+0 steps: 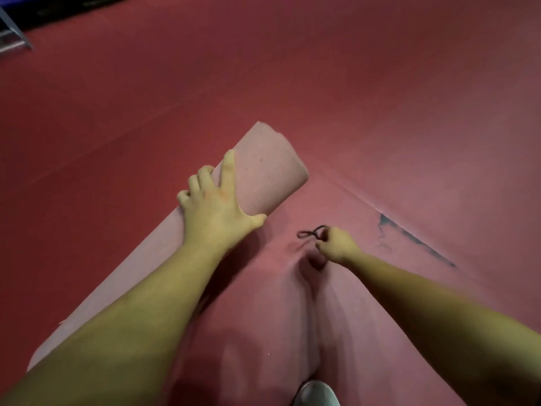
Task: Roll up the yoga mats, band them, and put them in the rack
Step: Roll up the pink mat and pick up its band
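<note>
A pink yoga mat (265, 171) lies rolled into a long cylinder on the red floor, running from lower left to centre. My left hand (215, 205) is spread over the roll near its far end, fingers wrapped on its top and thumb along its right side. To the right of the roll my right hand (336, 244) pinches a thin dark elastic band (310, 232), whose loop hangs just above the floor. The band does not touch the mat. No rack is in view.
Red floor matting (380, 98) fills the view, with a seam and a dark scuff mark (409, 238) to the right. A grey shoe tip (316, 394) shows at the bottom edge. A metal frame (11, 36) and dark objects stand at the far top left.
</note>
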Tool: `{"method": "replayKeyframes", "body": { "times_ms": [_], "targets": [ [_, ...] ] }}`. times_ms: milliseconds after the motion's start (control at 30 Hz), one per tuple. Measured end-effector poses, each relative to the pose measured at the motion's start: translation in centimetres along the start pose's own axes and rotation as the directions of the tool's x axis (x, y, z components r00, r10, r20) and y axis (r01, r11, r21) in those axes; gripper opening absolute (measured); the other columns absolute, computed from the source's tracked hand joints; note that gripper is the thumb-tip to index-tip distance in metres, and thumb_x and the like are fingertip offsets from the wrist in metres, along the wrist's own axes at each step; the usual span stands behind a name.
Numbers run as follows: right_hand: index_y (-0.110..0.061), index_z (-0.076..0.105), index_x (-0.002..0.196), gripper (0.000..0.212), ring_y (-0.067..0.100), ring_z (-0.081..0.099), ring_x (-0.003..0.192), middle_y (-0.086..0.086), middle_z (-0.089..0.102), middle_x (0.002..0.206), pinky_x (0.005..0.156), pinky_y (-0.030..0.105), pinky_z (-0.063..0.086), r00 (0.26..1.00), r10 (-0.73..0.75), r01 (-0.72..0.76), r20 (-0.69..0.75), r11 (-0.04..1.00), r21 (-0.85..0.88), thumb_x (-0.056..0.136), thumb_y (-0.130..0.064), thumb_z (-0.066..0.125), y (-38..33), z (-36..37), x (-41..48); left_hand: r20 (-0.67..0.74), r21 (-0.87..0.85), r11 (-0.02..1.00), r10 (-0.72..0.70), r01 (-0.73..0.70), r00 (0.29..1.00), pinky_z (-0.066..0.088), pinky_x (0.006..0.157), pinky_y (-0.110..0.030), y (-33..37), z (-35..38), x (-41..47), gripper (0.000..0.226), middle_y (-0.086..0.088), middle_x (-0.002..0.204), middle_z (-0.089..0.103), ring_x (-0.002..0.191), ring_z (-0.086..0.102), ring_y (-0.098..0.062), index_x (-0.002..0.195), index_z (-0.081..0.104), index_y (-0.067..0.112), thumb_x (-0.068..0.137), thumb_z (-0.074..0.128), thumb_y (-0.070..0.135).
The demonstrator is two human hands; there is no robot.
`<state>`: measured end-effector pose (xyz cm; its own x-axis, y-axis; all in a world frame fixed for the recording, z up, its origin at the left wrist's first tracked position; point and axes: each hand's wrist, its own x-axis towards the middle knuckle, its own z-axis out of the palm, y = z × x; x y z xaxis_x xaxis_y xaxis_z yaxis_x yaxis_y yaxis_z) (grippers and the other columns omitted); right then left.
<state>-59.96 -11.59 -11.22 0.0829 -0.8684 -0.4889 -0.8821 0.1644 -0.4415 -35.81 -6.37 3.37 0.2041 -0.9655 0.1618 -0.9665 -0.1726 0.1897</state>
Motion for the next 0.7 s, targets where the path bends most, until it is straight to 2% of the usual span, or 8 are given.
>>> {"method": "replayKeyframes", "body": {
  "times_ms": [133, 233, 367, 467, 567, 633, 700],
  "targets": [
    [-0.006, 0.067, 0.088, 0.014, 0.028, 0.070, 0.071, 0.011, 0.068, 0.071, 0.062, 0.030, 0.051, 0.973, -0.205, 0.189, 0.110, 0.972, 0.139, 0.092, -0.009, 0.053, -7.9, -5.3, -4.3, -0.070, -0.078, 0.994, -0.076, 0.071, 0.995, 0.036, 0.099, -0.052, -2.7, -4.8, -2.0, 0.127, -0.013, 0.137, 0.039, 0.123, 0.040, -0.034, 0.151, 0.007, 0.029, 0.052, 0.077, 0.068],
    [0.000, 0.069, 0.094, 0.016, 0.021, 0.056, 0.056, 0.010, 0.056, 0.066, 0.056, 0.026, 0.045, 0.909, -0.382, 0.358, 0.167, 0.921, 0.157, 0.094, -0.006, 0.054, -13.9, -9.1, -9.7, -0.140, -0.169, 0.976, -0.165, 0.140, 0.976, 0.037, 0.100, -0.052, -4.8, -9.8, -2.9, 0.126, -0.012, 0.137, 0.040, 0.124, 0.040, -0.035, 0.149, 0.009, 0.028, 0.052, 0.082, 0.063],
    [-0.010, 0.070, 0.085, 0.017, 0.015, 0.043, 0.055, 0.001, 0.049, 0.061, 0.055, 0.026, 0.036, 0.766, -0.615, 0.568, 0.187, 0.783, 0.254, 0.093, -0.003, 0.057, -22.0, -13.3, -18.1, -0.205, -0.319, 0.923, -0.291, 0.217, 0.935, 0.039, 0.102, -0.053, -9.9, -15.4, -5.1, 0.126, -0.016, 0.137, 0.042, 0.129, 0.039, -0.038, 0.148, 0.013, 0.026, 0.051, 0.086, 0.058],
    [-0.002, 0.069, 0.091, 0.011, 0.015, 0.039, 0.056, 0.003, 0.045, 0.062, 0.054, 0.028, 0.033, 0.616, -0.764, 0.666, 0.192, 0.635, 0.391, 0.095, -0.003, 0.059, -27.2, -15.5, -24.4, -0.246, -0.413, 0.879, -0.361, 0.240, 0.900, 0.040, 0.104, -0.052, -13.3, -18.6, -7.6, 0.126, -0.017, 0.136, 0.043, 0.129, 0.039, -0.039, 0.148, 0.016, 0.025, 0.050, 0.089, 0.054],
    [0.008, 0.062, 0.098, 0.012, 0.015, 0.032, 0.054, 0.001, 0.037, 0.058, 0.052, 0.029, 0.025, 0.509, -0.852, 0.675, 0.121, 0.482, 0.559, 0.098, -0.003, 0.057, -32.0, -16.1, -29.8, -0.244, -0.463, 0.851, -0.391, 0.248, 0.887, 0.040, 0.106, -0.050, -15.8, -21.0, -10.5, 0.126, -0.015, 0.140, 0.042, 0.131, 0.040, -0.037, 0.148, 0.013, 0.026, 0.050, 0.089, 0.053],
    [0.003, 0.062, 0.095, 0.008, 0.014, 0.031, 0.051, 0.002, 0.035, 0.058, 0.053, 0.029, 0.021, 0.518, -0.856, 0.663, 0.011, 0.409, 0.627, 0.097, -0.003, 0.057, -35.1, -15.4, -32.4, -0.239, -0.520, 0.824, -0.392, 0.224, 0.889, 0.042, 0.104, -0.050, -17.4, -22.2, -12.3, 0.126, -0.011, 0.141, 0.042, 0.132, 0.042, -0.034, 0.147, 0.014, 0.030, 0.049, 0.088, 0.056],
    [-0.003, 0.063, 0.087, 0.009, 0.014, 0.034, 0.048, 0.003, 0.039, 0.056, 0.051, 0.025, 0.023, 0.558, -0.821, 0.697, -0.122, 0.384, 0.605, 0.095, -0.004, 0.060, -38.3, -13.7, -34.1, -0.249, -0.564, 0.803, -0.386, 0.191, 0.888, 0.045, 0.100, -0.050, -18.6, -23.2, -14.0, 0.123, -0.008, 0.140, 0.045, 0.129, 0.046, -0.031, 0.144, 0.017, 0.032, 0.047, 0.087, 0.058]
  ]
}}
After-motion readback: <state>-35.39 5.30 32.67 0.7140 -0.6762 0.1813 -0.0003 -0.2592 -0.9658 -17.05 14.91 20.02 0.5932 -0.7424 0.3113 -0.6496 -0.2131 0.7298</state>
